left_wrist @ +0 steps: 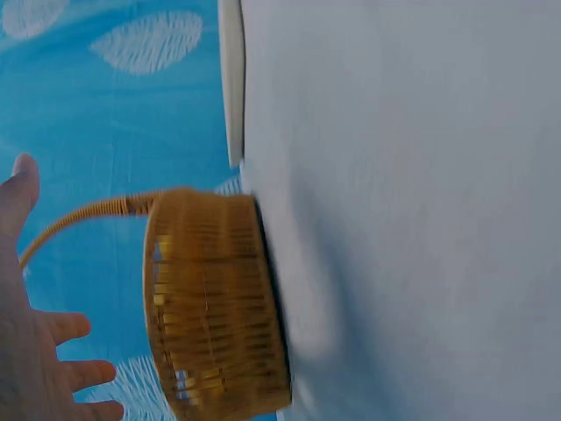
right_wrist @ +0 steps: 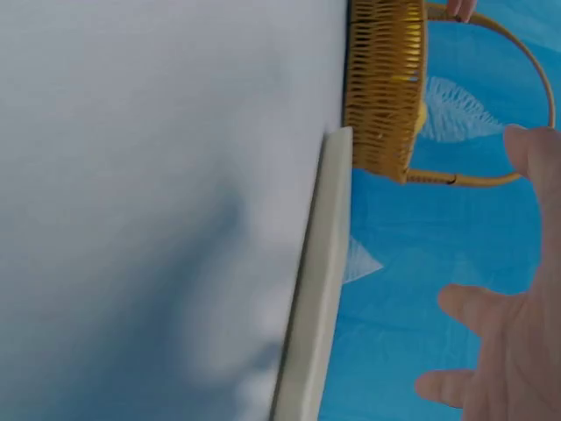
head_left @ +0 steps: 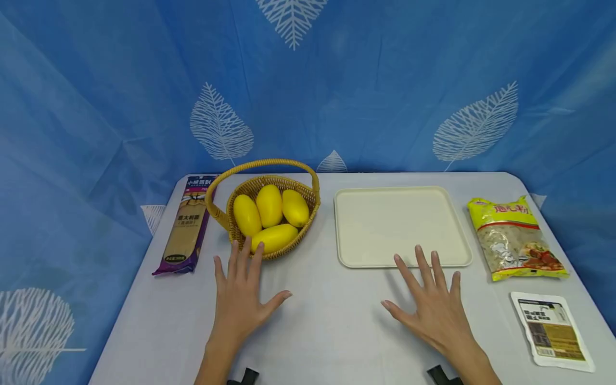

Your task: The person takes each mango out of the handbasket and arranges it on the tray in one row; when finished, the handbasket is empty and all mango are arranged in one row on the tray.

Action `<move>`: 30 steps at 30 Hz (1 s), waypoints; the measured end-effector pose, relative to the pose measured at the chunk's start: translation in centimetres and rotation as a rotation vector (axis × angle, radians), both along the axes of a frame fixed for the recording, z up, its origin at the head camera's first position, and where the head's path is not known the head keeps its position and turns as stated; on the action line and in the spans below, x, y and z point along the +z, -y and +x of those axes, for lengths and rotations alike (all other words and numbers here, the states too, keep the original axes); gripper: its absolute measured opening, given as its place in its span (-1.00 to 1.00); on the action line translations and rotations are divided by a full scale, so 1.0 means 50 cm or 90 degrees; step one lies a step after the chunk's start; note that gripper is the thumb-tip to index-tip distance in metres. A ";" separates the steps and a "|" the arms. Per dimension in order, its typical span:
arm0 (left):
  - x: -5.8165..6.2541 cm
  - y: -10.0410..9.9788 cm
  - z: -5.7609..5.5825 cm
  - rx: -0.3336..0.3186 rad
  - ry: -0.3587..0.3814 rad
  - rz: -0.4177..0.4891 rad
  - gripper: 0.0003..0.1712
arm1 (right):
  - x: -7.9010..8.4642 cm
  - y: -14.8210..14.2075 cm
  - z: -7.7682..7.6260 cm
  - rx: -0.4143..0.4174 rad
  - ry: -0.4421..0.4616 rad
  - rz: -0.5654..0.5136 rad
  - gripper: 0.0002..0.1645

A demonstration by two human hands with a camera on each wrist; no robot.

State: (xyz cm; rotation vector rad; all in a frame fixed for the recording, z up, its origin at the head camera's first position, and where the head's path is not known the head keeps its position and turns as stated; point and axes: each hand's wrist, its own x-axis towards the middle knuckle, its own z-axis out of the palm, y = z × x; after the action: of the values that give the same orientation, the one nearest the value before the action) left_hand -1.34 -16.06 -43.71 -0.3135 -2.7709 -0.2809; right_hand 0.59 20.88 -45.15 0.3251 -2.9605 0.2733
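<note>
Fingers spread, my left hand (head_left: 240,302) hovers above the table just in front of a wicker basket (head_left: 308,235) with a tall arched handle. In the basket lie several smooth yellow mango-like fruits (head_left: 269,205). My right hand (head_left: 438,310), its fingers also spread and holding nothing, is over the table near the front edge of a cream rectangular tray (head_left: 401,227). The left wrist view shows the side of the basket (left_wrist: 215,307) beyond the left fingers. In the right wrist view the tray's edge (right_wrist: 320,298) lies near the right hand (right_wrist: 517,351).
A purple pack of spaghetti (head_left: 185,227) lies left of the basket. Right of the tray is a yellow-topped bag of pasta (head_left: 515,240). A white flat sachet (head_left: 553,331) with a brown label lies nearer the front right. A blue leaf-patterned curtain (head_left: 375,96) hangs behind the white table (head_left: 332,331).
</note>
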 end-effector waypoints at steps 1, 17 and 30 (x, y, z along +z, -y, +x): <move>0.002 0.006 -0.006 0.002 -0.004 0.015 0.24 | 0.004 0.002 -0.004 0.006 -0.004 -0.004 0.12; -0.035 0.054 -0.071 0.074 -0.001 0.364 0.24 | 0.060 0.086 -0.087 0.131 -0.039 -0.093 0.08; -0.106 0.067 -0.089 0.054 0.034 0.561 0.20 | 0.087 0.171 -0.157 0.199 -0.023 -0.207 -0.03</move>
State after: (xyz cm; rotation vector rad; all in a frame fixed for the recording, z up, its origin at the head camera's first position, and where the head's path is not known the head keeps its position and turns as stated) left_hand -5.79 -19.41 -49.02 0.0432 -2.3957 -1.4170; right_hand -7.27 12.36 -40.79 0.7354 -2.7543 0.7648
